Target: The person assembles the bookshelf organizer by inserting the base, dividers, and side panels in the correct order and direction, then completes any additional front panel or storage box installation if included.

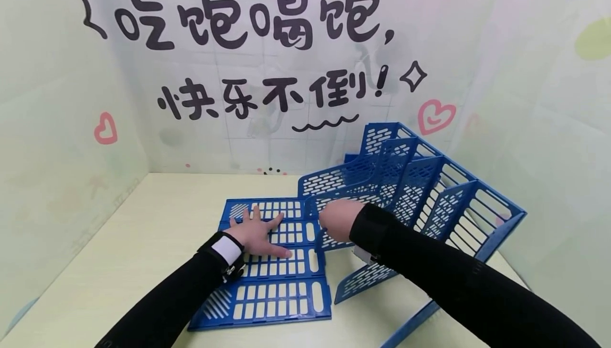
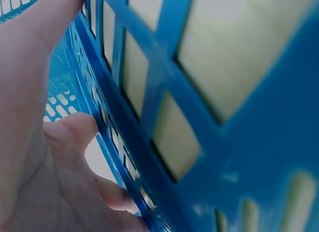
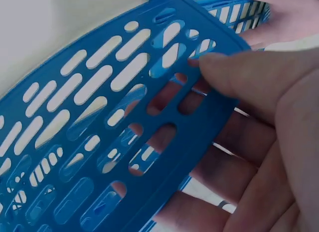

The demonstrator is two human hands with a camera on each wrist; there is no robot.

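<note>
Flat, left hand (image 1: 255,234) spread on blue base panel (image 1: 267,284), right hand (image 1: 340,220) pinching slotted divider (image 1: 334,199)

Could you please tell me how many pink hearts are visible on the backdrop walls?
2: one heart on the left wall, level with the lower line of writing, and another heart on the back wall above the blue rack. More may lie outside the view.

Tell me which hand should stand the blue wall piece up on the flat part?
Probably the right hand. Its thumb and fingers already pinch the slotted blue divider beside the file rack. The left hand lies flat with spread fingers on the blue base panel, holding it down.
</note>
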